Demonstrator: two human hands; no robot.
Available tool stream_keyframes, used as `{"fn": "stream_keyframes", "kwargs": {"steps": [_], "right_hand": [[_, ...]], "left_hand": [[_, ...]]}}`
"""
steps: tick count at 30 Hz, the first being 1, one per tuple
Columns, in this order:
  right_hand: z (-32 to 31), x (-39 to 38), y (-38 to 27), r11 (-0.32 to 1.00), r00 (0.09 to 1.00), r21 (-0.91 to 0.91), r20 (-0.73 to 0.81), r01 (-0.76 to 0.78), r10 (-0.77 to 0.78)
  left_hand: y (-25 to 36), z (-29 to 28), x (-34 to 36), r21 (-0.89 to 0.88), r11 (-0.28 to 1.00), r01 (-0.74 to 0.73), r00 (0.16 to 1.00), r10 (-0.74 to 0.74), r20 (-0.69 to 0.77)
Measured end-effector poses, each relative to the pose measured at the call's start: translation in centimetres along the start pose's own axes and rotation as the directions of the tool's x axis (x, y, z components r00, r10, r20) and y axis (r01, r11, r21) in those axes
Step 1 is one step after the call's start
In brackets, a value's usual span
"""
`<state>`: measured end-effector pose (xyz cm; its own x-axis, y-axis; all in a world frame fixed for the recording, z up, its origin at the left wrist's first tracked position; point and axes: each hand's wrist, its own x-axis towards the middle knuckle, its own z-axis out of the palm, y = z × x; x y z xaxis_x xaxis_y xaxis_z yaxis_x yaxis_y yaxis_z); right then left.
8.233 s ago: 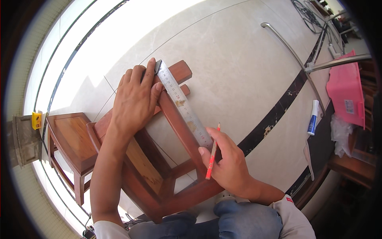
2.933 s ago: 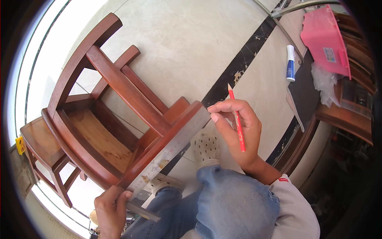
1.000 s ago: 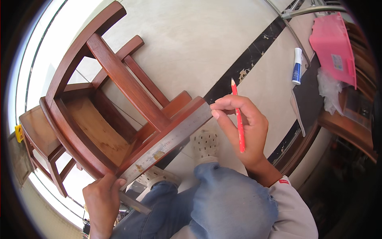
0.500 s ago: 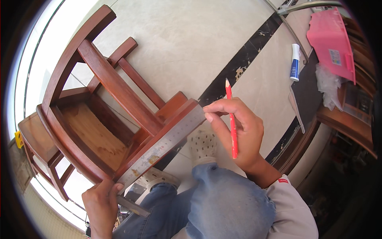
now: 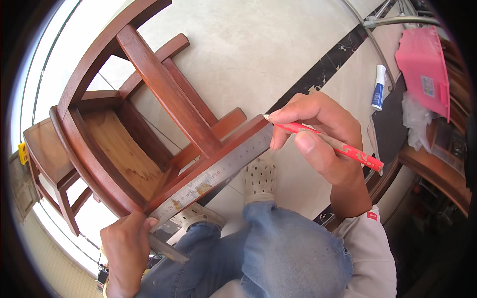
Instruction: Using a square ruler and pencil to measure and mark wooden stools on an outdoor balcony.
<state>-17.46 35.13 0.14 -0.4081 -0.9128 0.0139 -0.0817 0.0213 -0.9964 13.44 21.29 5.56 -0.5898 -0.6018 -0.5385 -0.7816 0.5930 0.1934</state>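
Observation:
A reddish-brown wooden chair (image 5: 166, 94) lies tipped over in front of me. Along the edge of one of its straight members lies the steel blade of a carpenter's square (image 5: 218, 171), its short arm pointing toward my knee. My left hand (image 5: 124, 246) is closed around the corner of the square, pressing it to the near end of that member. In my right hand (image 5: 325, 129) is a red pencil (image 5: 355, 151) with worn paint, slanting down to the right. Its tip meets the member's far end, beside the blade's end.
Behind the chair at left stands another wooden piece of furniture (image 5: 52, 154), with a small yellow object (image 5: 23, 153) at its edge. To the right are a blue-and-white marker-like bottle (image 5: 378, 89), a pink plastic bin (image 5: 425, 69), clear plastic wrap (image 5: 416, 119) and a metal frame tube (image 5: 402, 21).
My right hand has turned the pencil from upright to slanted and brought its tip to the member's end. My left hand stays on the square; the whole view has shifted slightly.

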Motion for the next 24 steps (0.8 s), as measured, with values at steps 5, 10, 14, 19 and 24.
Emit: {"fn": "stream_keyframes", "kwargs": {"steps": [5,10,14,19,24], "right_hand": [[0.6,1.9,-0.2,0.97,0.955,-0.186,0.222,-0.155,0.195],[0.9,2.2,0.4,0.951,0.95,-0.268,0.226,-0.154,0.217],[1.1,2.2,0.3,0.933,0.935,-0.298,0.226,-0.202,0.275],[1.5,2.4,-0.2,0.934,0.944,-0.309,0.215,-0.178,0.251],[1.7,2.1,0.2,0.923,0.942,-0.349,0.225,-0.162,0.25]], "left_hand": [[0.3,0.1,0.1,-0.019,1.0,0.015,1.0,-0.015,-0.02],[0.2,0.1,0.0,0.004,1.0,0.029,0.999,-0.029,-0.025],[0.3,0.1,0.1,0.005,1.0,0.024,0.999,-0.024,-0.024],[0.3,-0.3,-0.1,0.005,1.0,0.024,0.999,-0.023,-0.029],[0.2,0.4,0.0,0.018,0.999,0.034,0.999,-0.033,-0.025]]}}
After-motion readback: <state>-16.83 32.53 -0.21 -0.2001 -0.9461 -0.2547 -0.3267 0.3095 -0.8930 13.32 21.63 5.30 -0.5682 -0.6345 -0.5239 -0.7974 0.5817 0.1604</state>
